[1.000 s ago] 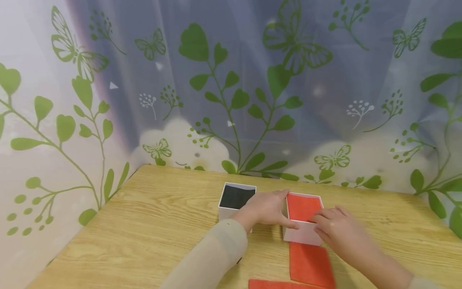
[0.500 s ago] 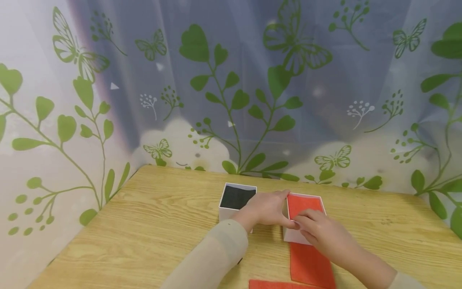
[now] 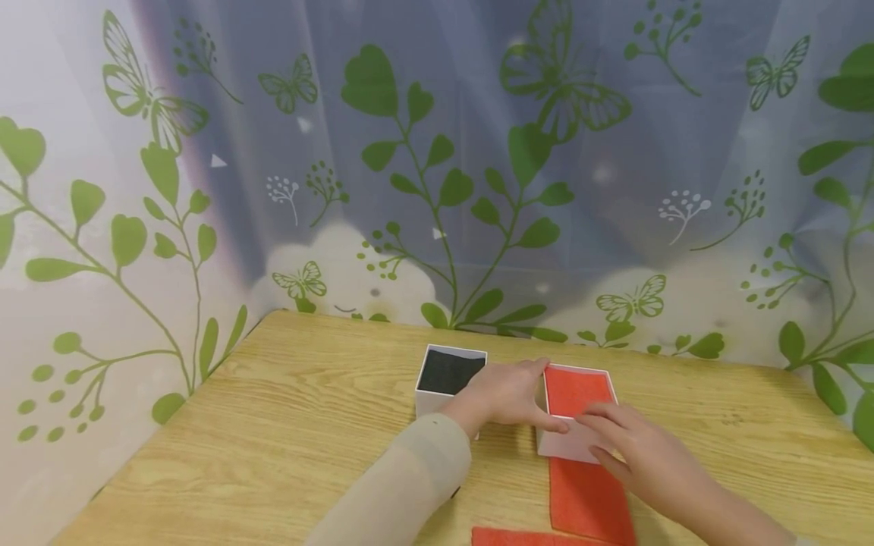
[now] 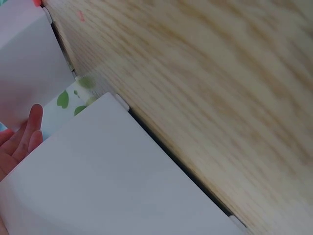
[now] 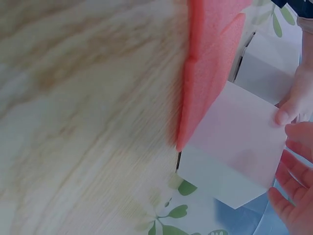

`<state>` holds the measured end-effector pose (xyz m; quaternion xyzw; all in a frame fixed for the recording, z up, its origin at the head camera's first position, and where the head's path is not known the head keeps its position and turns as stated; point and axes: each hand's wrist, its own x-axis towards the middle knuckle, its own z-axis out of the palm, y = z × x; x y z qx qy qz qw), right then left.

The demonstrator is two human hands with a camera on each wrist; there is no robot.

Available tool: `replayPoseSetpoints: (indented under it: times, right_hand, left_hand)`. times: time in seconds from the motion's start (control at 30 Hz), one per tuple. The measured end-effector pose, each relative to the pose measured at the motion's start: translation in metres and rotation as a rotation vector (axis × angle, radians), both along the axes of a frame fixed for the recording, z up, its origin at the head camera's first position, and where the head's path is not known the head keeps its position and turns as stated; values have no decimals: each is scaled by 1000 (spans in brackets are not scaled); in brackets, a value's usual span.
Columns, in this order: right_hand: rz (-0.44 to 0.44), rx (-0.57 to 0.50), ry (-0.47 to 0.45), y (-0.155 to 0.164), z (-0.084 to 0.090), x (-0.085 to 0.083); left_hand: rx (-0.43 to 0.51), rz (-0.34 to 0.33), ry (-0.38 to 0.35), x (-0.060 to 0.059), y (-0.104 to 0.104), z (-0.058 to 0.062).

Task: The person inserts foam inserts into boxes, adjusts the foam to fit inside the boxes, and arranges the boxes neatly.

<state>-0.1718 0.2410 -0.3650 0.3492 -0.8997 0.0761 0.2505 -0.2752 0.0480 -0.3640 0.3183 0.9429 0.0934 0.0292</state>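
Observation:
My left hand [image 3: 508,394] holds a white open-topped box [image 3: 570,440] from its left side, thumb across the near wall and a fingertip at the far left corner. Red cloth [image 3: 579,388] fills that box nearly to the rim. My right hand [image 3: 645,447] is at the near right of the same box, fingertips by the front rim, thumb spread away below them. In the right wrist view my right fingers [image 5: 288,171] lie around the box's upper edge, close to my left thumb [image 5: 283,116]. The left wrist view shows my left fingers [image 4: 32,129] against a white wall.
Left of my left hand stands a second white box [image 3: 432,403] with dark cloth [image 3: 451,371] inside. A flat red cloth [image 3: 590,497] lies in front of the red-filled box, and another red cloth [image 3: 532,537] crosses the bottom edge. A leaf-printed curtain [image 3: 437,152] hangs behind the wooden table [image 3: 273,425].
My right hand moved left along the front rim to my left thumb, then back right, its thumb now spread from the fingers. My left hand and both boxes stay put.

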Motion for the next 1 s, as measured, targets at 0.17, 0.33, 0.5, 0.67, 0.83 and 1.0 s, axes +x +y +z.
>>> replayPoseSetpoints:
  times: [0.17,0.33,0.5,0.67,0.83,1.0]
  right_hand:
    - [4,-2,29,4,-1,3]
    - [-1,3,29,4,-2,5]
    - [4,1,42,5,-2,7]
    - [-3,11,38,7,-2,8]
    - [-9,18,12,8,-2,11]
    - [-5,5,-3,8,-2,14]
  left_hand:
    - [-3,3,5,0,0,-1]
    - [3,2,5,0,-1,-1]
    - [7,4,6,0,0,0]
    - [4,9,6,1,0,1]
    - [2,8,6,1,0,1]
    - [-9,9,2,1,0,2]
